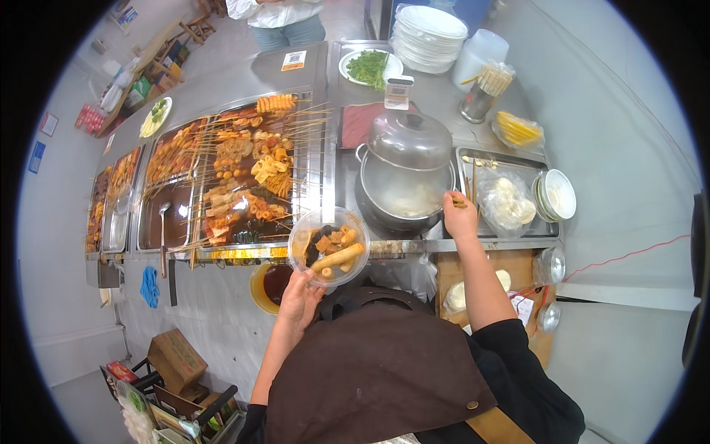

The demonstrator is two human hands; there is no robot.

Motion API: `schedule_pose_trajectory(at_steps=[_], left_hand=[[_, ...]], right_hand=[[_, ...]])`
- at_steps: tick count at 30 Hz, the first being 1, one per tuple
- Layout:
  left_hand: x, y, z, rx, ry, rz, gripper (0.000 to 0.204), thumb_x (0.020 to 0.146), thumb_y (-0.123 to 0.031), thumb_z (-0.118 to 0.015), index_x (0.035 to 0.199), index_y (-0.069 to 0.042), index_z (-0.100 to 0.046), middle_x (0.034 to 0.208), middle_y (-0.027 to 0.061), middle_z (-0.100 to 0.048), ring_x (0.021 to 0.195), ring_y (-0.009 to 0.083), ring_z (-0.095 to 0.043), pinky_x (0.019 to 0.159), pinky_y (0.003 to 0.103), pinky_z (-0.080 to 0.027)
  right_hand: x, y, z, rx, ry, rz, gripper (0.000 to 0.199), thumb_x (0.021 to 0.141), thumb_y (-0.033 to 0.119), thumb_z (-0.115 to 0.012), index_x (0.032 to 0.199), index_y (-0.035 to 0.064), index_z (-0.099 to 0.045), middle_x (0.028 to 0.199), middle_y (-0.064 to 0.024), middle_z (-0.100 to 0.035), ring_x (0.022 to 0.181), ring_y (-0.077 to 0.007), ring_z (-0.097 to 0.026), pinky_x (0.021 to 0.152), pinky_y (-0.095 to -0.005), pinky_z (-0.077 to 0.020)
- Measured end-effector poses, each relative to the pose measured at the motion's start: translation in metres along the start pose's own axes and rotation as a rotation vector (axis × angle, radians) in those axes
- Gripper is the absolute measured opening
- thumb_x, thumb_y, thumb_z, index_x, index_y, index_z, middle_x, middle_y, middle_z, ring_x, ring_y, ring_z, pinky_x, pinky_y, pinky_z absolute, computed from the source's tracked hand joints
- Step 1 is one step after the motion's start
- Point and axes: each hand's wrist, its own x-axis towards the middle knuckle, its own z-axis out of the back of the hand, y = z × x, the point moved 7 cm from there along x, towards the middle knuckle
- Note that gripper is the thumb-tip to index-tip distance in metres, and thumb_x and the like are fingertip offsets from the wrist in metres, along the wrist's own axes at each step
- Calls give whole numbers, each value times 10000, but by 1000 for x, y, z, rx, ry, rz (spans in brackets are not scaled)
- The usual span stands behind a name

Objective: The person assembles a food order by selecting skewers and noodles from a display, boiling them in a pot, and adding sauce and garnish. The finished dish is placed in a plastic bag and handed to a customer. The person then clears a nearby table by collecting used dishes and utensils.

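The left hand, at centre frame, has its fingers curled up under a clear round plastic bowl of cooked skewer pieces, gripping its base. The right hand, right of centre, pinches thin wooden chopsticks closed over the steel pot of broth. A white-and-orange rectangular label lies on the steel counter at upper centre; a clear bag of white dumplings sits at right.

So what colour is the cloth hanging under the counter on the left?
Blue. The cloth hangs below the counter edge, clearest in the head view.
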Motion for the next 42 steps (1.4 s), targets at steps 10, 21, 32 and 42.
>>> schedule_pose_trajectory(at_steps=[10,21,32,42], left_hand=[[-7,-2,-6,8,15,-6,622,977,-273,-606,1526,-132,-348,1369,53,-564,1194,178,-569,981,331,-468],[-5,3,4,-7,7,-4,661,961,-267,-607,1548,-136,-332,1403,54,-543,1222,191,-552,1027,352,-438],[-12,6,1,-35,-8,-12,511,983,-237,-606,1457,-147,-438,1344,22,-576,1147,163,-565,964,335,-468],[-27,-1,14,22,16,-16,530,1005,-255,-567,1486,-125,-386,1364,64,-567,1173,197,-584,950,339,-495]], right_hand=[[-13,-2,0,642,96,-93,368,1048,289,-583,1224,-27,-648,1034,-147,-718,874,-198,-708,788,-304,-591],[-58,-32,47,751,-45,-193,348,1052,299,-566,1226,-2,-571,1041,-144,-681,873,-205,-697,770,-313,-588],[-96,-95,37,738,-150,-358,376,1031,372,-601,1219,46,-596,1018,-78,-676,842,-156,-681,679,-271,-563],[-108,-99,24,740,-157,-353,409,1038,407,-578,1287,83,-556,1063,-86,-670,853,-160,-678,686,-278,-556]])
